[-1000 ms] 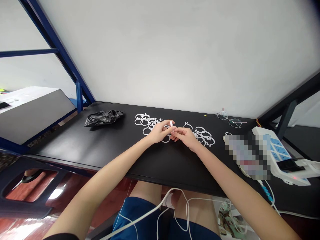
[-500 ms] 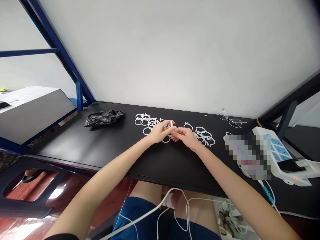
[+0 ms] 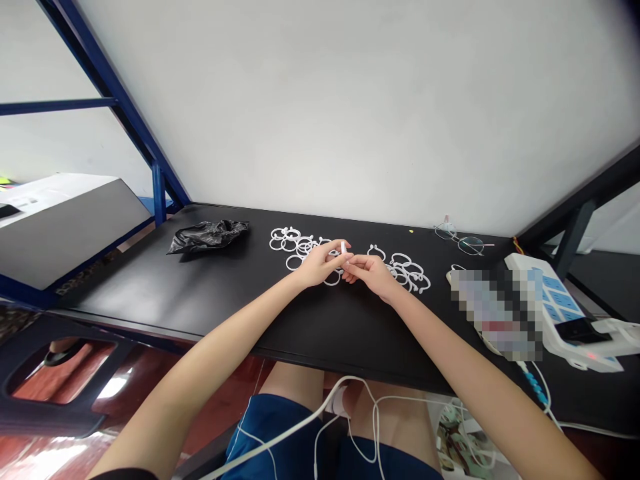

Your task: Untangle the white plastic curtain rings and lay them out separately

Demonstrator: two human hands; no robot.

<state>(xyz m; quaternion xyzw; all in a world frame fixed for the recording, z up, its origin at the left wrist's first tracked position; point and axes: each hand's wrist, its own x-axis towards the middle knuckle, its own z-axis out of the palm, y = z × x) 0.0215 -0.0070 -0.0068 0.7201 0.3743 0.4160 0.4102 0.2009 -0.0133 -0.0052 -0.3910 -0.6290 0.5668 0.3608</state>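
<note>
A small white plastic-looking piece (image 3: 343, 247), showing as a short upright bar, is grasped in the grip of the bare left hand (image 3: 323, 263), between the thumb and the forefinger. It is held at the very fingertips, not deep in the palm. By the bare right hand (image 3: 369, 272), the left fingertips are met just below the piece; its own thumb and forefinger are drawn together there, but whether anything is pinched by them cannot be told, since the contact is partly hidden. Both hands are held low over the black flat-topped desk (image 3: 320, 327), with the piece roughly midway between two groups of thin white open rings with knobbed ends. The left group (image 3: 290, 241) is partly covered by the left hand, while the right group (image 3: 407, 270) is spread just beside the right hand. A crumpled black plastic bag (image 3: 209, 236) is seen well apart to the left. Thin-framed round eyeglasses (image 3: 457, 239) and a white power strip with blue socket panels (image 3: 555, 300) are placed farther right.
</note>
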